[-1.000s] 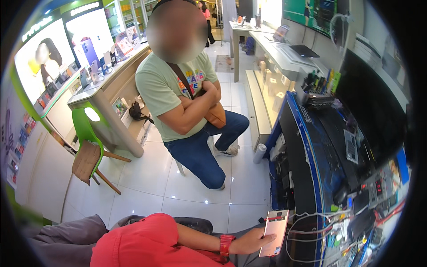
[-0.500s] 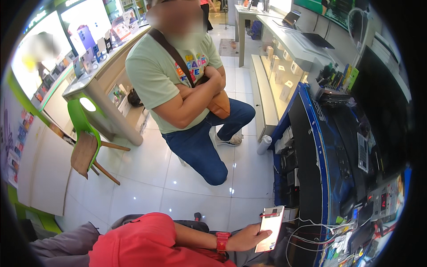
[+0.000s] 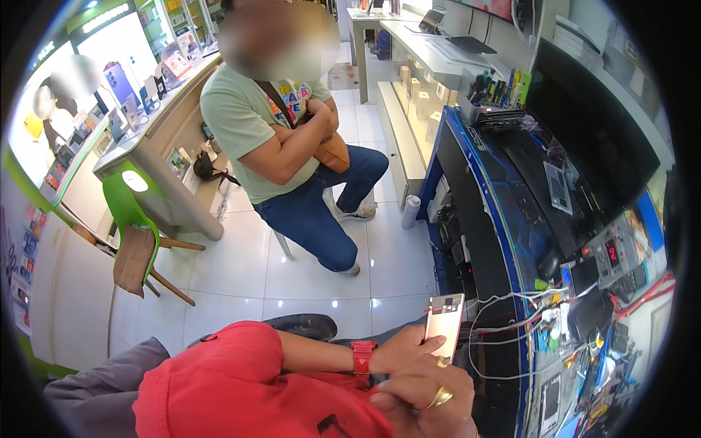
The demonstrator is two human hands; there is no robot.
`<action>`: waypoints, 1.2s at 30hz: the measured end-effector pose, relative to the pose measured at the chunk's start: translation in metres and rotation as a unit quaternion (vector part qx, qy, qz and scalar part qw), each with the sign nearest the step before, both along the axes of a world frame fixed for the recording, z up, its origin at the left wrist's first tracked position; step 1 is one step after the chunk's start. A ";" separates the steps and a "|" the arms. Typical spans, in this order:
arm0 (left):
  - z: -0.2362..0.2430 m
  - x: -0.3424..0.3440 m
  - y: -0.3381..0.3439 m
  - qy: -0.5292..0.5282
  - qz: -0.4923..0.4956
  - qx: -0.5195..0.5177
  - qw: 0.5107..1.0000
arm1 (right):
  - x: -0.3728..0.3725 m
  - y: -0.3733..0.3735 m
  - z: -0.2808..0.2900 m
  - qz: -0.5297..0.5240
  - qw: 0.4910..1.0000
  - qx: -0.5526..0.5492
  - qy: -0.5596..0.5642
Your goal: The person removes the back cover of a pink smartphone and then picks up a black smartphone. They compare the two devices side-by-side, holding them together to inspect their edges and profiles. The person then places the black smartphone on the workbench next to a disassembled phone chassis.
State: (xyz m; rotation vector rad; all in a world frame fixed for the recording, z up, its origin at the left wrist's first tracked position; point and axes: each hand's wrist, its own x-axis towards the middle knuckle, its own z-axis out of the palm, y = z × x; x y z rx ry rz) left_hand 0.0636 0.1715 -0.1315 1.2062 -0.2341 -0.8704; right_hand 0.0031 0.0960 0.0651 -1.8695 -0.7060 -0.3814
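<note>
Phone: while the left hand (image 3: 400, 352) has hold of it, the phone (image 3: 447, 325) sits up off the lap, just left of the counter (image 3: 504, 248); pale face, dark patches and a red strip near the top end
Left fingers: pinching the phone, thumb on the pale face, the rest hidden behind it; red watch (image 3: 362, 358) on that wrist
Right hand: the right hand (image 3: 432, 385) is right up near the phone's lower end, gold rings on, fingers curled in; can't tell if they're touching it or pinching anything
Counter stuff: bit of a mess tbh, white cables (image 3: 504, 298) looping over the near edge, plus a mouse (image 3: 546, 264), a meter box (image 3: 612, 252) with red digits and a big dark monitor (image 3: 591, 146)
Across the way: someone (image 3: 266, 139) seated in a pale green shirt and jeans, arms crossed, orange bag (image 3: 334, 153) at the waist
Floor: white bottle (image 3: 410, 212) standing beside the counter, green chair (image 3: 131, 197) over on the left
</note>
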 end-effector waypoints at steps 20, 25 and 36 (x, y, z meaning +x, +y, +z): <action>0.014 -0.036 0.025 -0.092 0.073 0.024 0.993 | -0.016 0.038 0.030 0.277 0.959 -0.061 0.017; 0.018 -0.022 0.002 -0.088 0.105 0.041 0.990 | -0.048 -0.031 -0.054 -0.149 0.989 0.001 -0.001; 0.038 -0.012 -0.026 -0.134 0.002 0.055 0.989 | -0.105 -0.077 -0.167 -0.420 0.769 0.308 0.370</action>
